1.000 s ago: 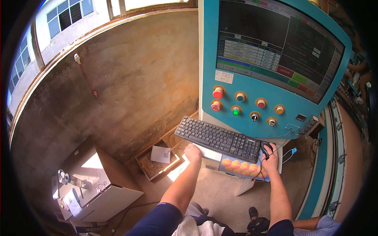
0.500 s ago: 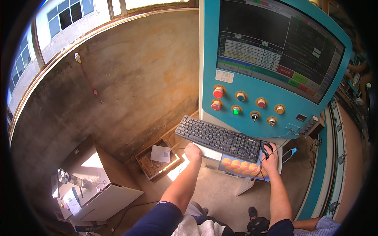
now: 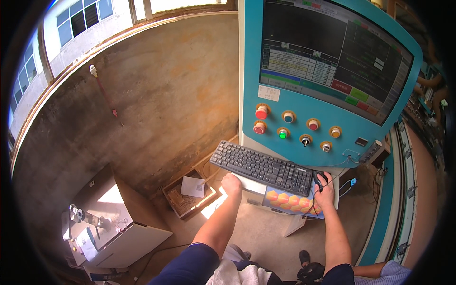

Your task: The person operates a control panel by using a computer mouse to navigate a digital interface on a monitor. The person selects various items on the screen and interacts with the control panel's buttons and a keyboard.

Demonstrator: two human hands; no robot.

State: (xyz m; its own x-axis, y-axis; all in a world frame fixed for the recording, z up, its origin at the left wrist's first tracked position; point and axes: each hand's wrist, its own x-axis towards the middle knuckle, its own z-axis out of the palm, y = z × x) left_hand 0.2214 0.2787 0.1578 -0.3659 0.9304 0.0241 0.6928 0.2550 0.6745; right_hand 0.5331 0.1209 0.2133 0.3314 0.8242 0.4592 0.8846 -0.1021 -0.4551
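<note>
A black keyboard (image 3: 262, 166) lies on a small shelf under a teal control console (image 3: 313, 137) with a dark screen (image 3: 327, 54) and a row of coloured push buttons (image 3: 285, 126). My left hand (image 3: 231, 184) rests as a loose fist on the shelf's front edge, just below the keyboard's left part. My right hand (image 3: 324, 192) is cupped over a black mouse (image 3: 318, 179) that sits on a colourful mouse pad (image 3: 290, 202) at the keyboard's right end.
A wooden box with a paper sheet (image 3: 191, 192) stands on the floor left of the shelf. A low white cabinet (image 3: 114, 223) carrying small tools is at lower left. Another person's sleeve (image 3: 392, 273) shows at lower right. A bare plaster wall (image 3: 156, 104) rises behind.
</note>
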